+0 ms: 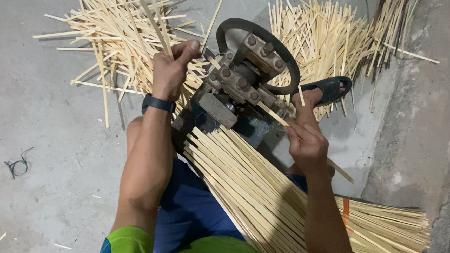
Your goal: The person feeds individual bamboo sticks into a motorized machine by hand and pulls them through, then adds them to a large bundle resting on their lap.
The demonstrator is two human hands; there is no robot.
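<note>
The person sits low on the concrete floor (37, 125) with a small metal splitting machine (238, 85) set between the knees. The left hand (170, 68) is clenched around a few thin bamboo strips (151, 12) that rise up and away from the machine's far side, fingers wrapped tight, thumb toward the machine. A dark wristband (158, 103) sits on that wrist. The right hand (307, 142) is closed in a pinch on a single flat bamboo slat (275, 115), thumb and fingers gripping it just behind the machine, with the slat's front end touching the machine's near side and its tail sticking out past the palm.

Across the lap, over blue shorts (191, 208), lies a thick bundle of long bamboo slats (252, 196), fanning out to the right, where an orange band (346, 212) crosses them. Beyond the machine, loose heaps of split strips (111, 36) spread over the floor on the left, and another heap (324, 39) lies on the right. A foot in a dark sandal (329, 88) rests beside the right-hand heap. A bit of black wire (18, 166) lies apart on the floor to the left.
</note>
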